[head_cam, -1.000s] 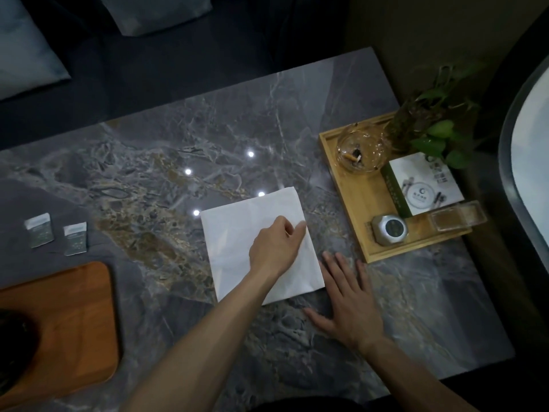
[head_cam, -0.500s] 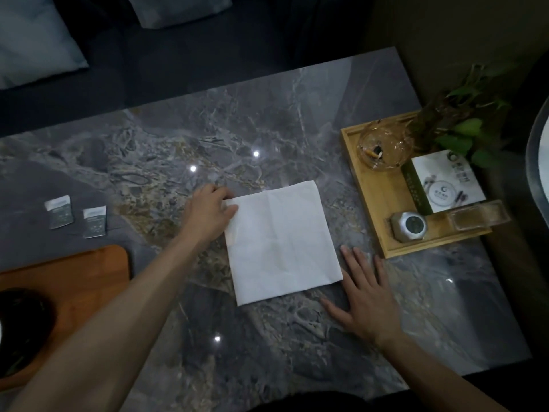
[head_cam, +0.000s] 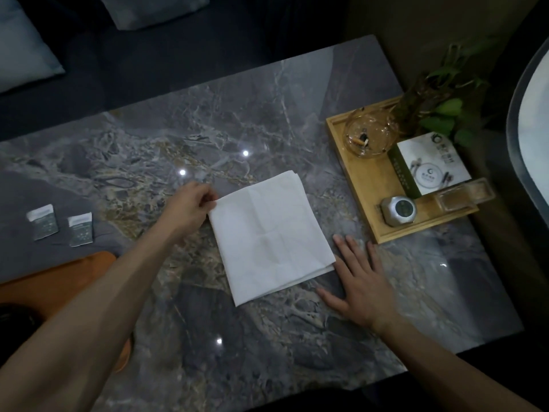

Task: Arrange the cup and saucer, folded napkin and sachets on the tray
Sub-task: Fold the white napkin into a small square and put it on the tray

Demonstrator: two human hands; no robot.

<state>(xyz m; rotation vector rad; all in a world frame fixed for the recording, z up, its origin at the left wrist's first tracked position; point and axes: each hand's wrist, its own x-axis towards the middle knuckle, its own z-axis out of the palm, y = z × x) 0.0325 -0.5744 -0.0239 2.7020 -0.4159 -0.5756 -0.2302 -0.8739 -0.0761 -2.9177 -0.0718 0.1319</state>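
A white napkin (head_cam: 271,233), folded into a square, lies in the middle of the marble table. My left hand (head_cam: 188,208) pinches its far-left corner. Flat on the table with straight fingers, my right hand (head_cam: 361,285) touches the napkin's near-right corner. Two small grey sachets (head_cam: 42,222) (head_cam: 80,229) lie side by side at the left. Below them the corner of an orange-brown wooden tray (head_cam: 59,281) shows, partly under my left forearm. A dark round object (head_cam: 15,319) on it is too dim to identify.
A light wooden tray (head_cam: 368,191) at the right holds a glass ashtray (head_cam: 367,136), a white and green box (head_cam: 432,163), a small silver clock (head_cam: 398,210), a clear holder (head_cam: 463,194) and a plant (head_cam: 436,99). Dark sofa cushions lie beyond the table.
My left hand moved from the napkin's right part to its far-left corner and now pinches it. My right hand stayed flat by the near-right corner.
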